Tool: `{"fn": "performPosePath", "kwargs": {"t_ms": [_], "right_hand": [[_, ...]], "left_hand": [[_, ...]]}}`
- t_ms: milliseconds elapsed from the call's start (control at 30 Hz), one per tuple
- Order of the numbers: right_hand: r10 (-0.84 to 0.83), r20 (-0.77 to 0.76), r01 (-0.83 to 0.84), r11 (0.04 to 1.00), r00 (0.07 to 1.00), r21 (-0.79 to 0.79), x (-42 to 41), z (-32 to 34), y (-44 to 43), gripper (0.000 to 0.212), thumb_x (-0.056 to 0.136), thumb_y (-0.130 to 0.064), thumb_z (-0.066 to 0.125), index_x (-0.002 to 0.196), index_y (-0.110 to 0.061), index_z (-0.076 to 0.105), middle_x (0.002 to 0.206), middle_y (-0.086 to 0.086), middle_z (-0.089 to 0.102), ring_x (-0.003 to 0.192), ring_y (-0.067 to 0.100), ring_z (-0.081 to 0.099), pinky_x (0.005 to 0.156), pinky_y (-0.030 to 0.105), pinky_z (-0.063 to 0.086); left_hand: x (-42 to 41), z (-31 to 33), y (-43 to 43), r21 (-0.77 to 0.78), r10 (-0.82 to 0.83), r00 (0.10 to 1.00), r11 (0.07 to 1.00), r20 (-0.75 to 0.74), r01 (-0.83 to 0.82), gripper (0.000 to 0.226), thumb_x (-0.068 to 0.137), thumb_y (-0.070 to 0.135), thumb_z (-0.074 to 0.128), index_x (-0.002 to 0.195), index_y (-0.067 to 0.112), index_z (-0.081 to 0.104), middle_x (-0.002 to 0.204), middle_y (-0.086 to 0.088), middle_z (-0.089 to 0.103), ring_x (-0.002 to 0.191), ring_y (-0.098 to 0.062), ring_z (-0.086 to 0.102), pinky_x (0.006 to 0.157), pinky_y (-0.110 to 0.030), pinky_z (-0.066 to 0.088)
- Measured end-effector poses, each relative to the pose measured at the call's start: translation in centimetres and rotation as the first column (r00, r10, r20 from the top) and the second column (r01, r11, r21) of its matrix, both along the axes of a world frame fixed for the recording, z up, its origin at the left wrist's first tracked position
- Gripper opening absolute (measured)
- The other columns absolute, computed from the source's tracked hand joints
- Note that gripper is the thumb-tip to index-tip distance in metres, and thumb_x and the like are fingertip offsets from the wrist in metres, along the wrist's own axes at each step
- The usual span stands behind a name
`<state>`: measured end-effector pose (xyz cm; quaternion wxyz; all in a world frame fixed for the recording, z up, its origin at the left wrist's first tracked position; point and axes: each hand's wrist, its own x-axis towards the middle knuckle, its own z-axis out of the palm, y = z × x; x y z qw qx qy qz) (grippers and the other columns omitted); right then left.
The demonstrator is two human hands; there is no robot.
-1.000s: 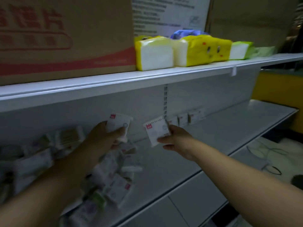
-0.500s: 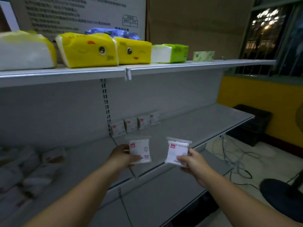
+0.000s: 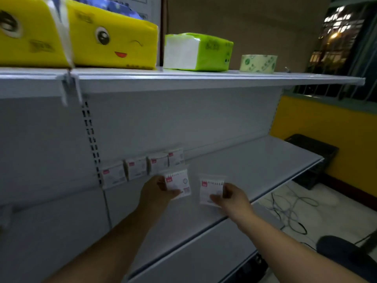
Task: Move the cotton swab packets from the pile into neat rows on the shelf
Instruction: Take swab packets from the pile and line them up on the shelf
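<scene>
Two bare forearms are stretching up from the bottom edge toward mid-frame.

- The left hand (image 3: 157, 190), just left of centre, is holding the left packet (image 3: 179, 183). Its grip is closed on the packet, with the thumb lying across the lower front. The packet is standing upright, white with a red tag at its top left corner.
- The right hand (image 3: 232, 198), just right of centre, is pinching the right packet (image 3: 211, 189) by its lower right corner. This packet is also facing the camera and sitting slightly lower than the other.
- The two packets are hanging side by side with a gap between them, over the grey shelf (image 3: 255, 166) (cannot tell whether either is touching the board).

Behind the left packet, a row of four packets (image 3: 142, 167) is standing upright against the back panel, close together. The row is running from left of centre toward centre, and the held left packet is overlapping the lower edge of the rightmost one.

Farther up, the upper shelf (image 3: 204, 78) is carrying yellow tissue packs (image 3: 102, 43) with cartoon faces at upper left. A green tissue pack (image 3: 200, 52) is sitting at top centre, with a roll of tape (image 3: 258, 63) to its right.

At the right edge, cables (image 3: 291, 211) are lying tangled on the floor. A black crate (image 3: 314, 156) is sitting against the yellow wall (image 3: 326, 129), and a window (image 3: 342, 37) is showing lights at upper right.
</scene>
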<state>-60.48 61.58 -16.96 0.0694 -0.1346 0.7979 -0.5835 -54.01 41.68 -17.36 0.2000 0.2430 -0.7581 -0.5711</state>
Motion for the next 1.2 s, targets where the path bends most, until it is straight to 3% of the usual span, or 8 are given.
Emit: {"fn": "performPosePath", "kwargs": {"t_ms": [67, 267, 400, 500, 633, 733, 967, 1200], "right_hand": [[-0.025, -0.061, 0.028, 0.998, 0.998, 0.054, -2.9, 0.6, 0.4, 0.014, 0.081, -0.003, 0.07, 0.091, -0.013, 0.065, 0.084, -0.002, 0.066, 0.068, 0.001, 0.058, 0.053, 0.003, 0.042], [-0.048, -0.139, 0.066, 0.989, 0.989, 0.13, -9.8, 0.0, 2.1, 0.014, 0.08, -0.015, 0.073, 0.089, -0.022, 0.065, 0.081, -0.012, 0.064, 0.07, -0.008, 0.055, 0.052, 0.003, 0.039], [0.036, -0.143, -0.023, 0.996, 0.989, 0.09, -13.3, 0.0, 1.8, 0.023, 0.077, -0.011, 0.076, 0.086, -0.028, 0.064, 0.079, -0.023, 0.063, 0.065, -0.017, 0.056, 0.056, 0.001, 0.041], [0.104, -0.158, -0.102, 0.995, 0.982, 0.018, -17.0, 0.1, 1.0, 0.027, 0.076, -0.004, 0.075, 0.089, -0.025, 0.065, 0.082, -0.021, 0.066, 0.068, -0.017, 0.061, 0.058, 0.001, 0.043], [0.186, -0.138, -0.181, 0.982, 0.973, 0.049, -20.8, -1.4, -0.1, 0.029, 0.075, -0.007, 0.077, 0.089, -0.027, 0.062, 0.082, -0.022, 0.063, 0.075, -0.005, 0.062, 0.059, 0.002, 0.044], [0.257, -0.138, -0.238, 0.961, 0.956, 0.137, -23.6, -2.0, -1.1, 0.026, 0.076, -0.016, 0.077, 0.09, -0.028, 0.059, 0.085, -0.014, 0.065, 0.083, 0.011, 0.064, 0.072, 0.017, 0.049], [0.399, -0.23, -0.343, 0.906, 0.888, 0.246, -27.6, -2.9, -3.3, 0.023, 0.081, -0.023, 0.071, 0.101, -0.016, 0.063, 0.101, 0.001, 0.068, 0.094, 0.019, 0.063, 0.079, 0.029, 0.05], [0.463, -0.293, -0.37, 0.872, 0.837, 0.32, -29.0, -3.6, -5.0, 0.039, 0.09, -0.03, 0.06, 0.126, -0.017, 0.055, 0.123, 0.005, 0.061, 0.112, 0.022, 0.056, 0.09, 0.027, 0.043]], "left_hand": [[-3.1, -0.4, 0.7, -0.002, 0.016, 1.0, 1.0, -0.004, -0.016, 0.031, 0.065, 0.007, 0.085, 0.083, 0.016, 0.061, 0.088, -0.002, 0.068, 0.08, -0.018, 0.065, 0.073, -0.03, 0.054], [-10.4, -1.0, 2.6, -0.086, 0.129, 0.991, 0.988, -0.031, -0.132, 0.036, 0.069, 0.011, 0.082, 0.092, 0.017, 0.055, 0.089, 0.004, 0.063, 0.08, -0.012, 0.058, 0.063, -0.016, 0.044], [-13.7, -1.2, 4.0, -0.1, 0.208, 0.976, 0.972, -0.056, -0.213, 0.03, 0.072, 0.011, 0.079, 0.09, 0.017, 0.055, 0.096, -0.003, 0.068, 0.089, -0.019, 0.063, 0.075, -0.028, 0.051], [-16.2, -1.1, 4.2, -0.154, 0.28, 0.955, 0.944, -0.093, -0.292, 0.025, 0.074, 0.012, 0.076, 0.095, 0.012, 0.062, 0.099, -0.005, 0.066, 0.093, -0.022, 0.062, 0.08, -0.036, 0.054], [-18.0, -1.8, 4.0, -0.212, 0.403, 0.913, 0.889, -0.058, -0.406, 0.027, 0.078, 0.009, 0.07, 0.104, 0.01, 0.066, 0.108, -0.009, 0.065, 0.103, -0.026, 0.06, 0.089, -0.038, 0.05], [-18.8, -2.2, 4.3, -0.25, 0.474, 0.88, 0.849, -0.028, -0.465, 0.043, 0.084, 0.011, 0.066, 0.126, 0.012, 0.059, 0.127, -0.008, 0.06, 0.12, -0.025, 0.052, 0.105, -0.033, 0.038], [-20.7, -2.5, 5.6, -0.244, 0.642, 0.767, 0.744, 0.001, -0.623, 0.021, 0.086, 0.018, 0.066, 0.106, 0.011, 0.063, 0.108, -0.008, 0.065, 0.103, -0.026, 0.059, 0.09, -0.033, 0.044], [-21.1, -3.1, 5.0, -0.284, 0.682, 0.73, 0.696, -0.026, -0.66, 0.018, 0.087, 0.02, 0.066, 0.104, 0.014, 0.065, 0.105, -0.005, 0.067, 0.099, -0.023, 0.059, 0.082, -0.024, 0.04]]}}
